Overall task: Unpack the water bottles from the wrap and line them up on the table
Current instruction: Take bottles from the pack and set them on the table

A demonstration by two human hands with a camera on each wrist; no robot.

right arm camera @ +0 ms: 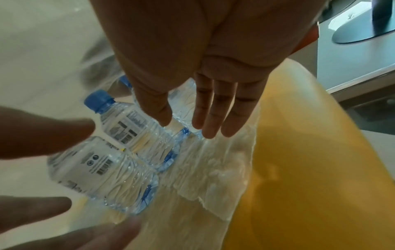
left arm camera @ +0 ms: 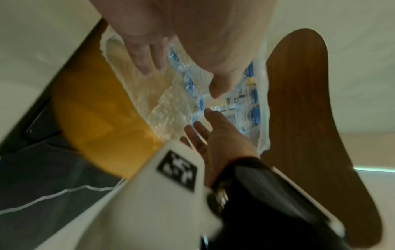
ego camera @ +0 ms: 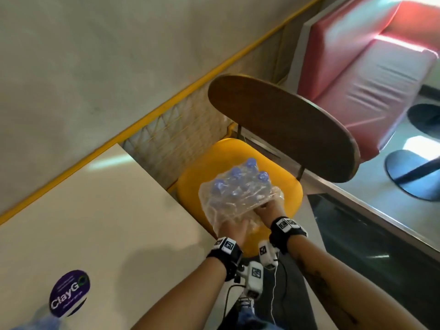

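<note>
i see the pack of small clear plastic water bottles with blue caps [ego camera: 238, 186] on the round yellow seat of the chair [ego camera: 195, 177], and it is not on the desk. the thin transparent plastic wrap [ego camera: 214, 210] is around the pack, loose and crumpled on the near side. the bottles lean with the caps pointing away from both grips.

my left grip [ego camera: 232, 228] is at the near left corner of the pack. its fingers are straight and spread, and they lie against the wrap; in the left wrist view the left grip [left arm camera: 205, 55] shows the fingers stretched over the plastic. my right grip [ego camera: 264, 209] is at the near right side, just beside the left one. in the right wrist view the right grip [right arm camera: 192, 104] has straight fingers, a little apart, and the tips reach the wrap above the bottles [right arm camera: 119, 143]. i cannot tell if it really presses or only touches. no finger is curled around a bottle.

the pale beige desk [ego camera: 83, 210] is to the left of the left grip, with a round dark purple sticker [ego camera: 69, 292] on it. the dark brown wooden backrest [ego camera: 281, 127] is beyond the pack. a red padded bench [ego camera: 357, 67] stands further away on the right side.
</note>
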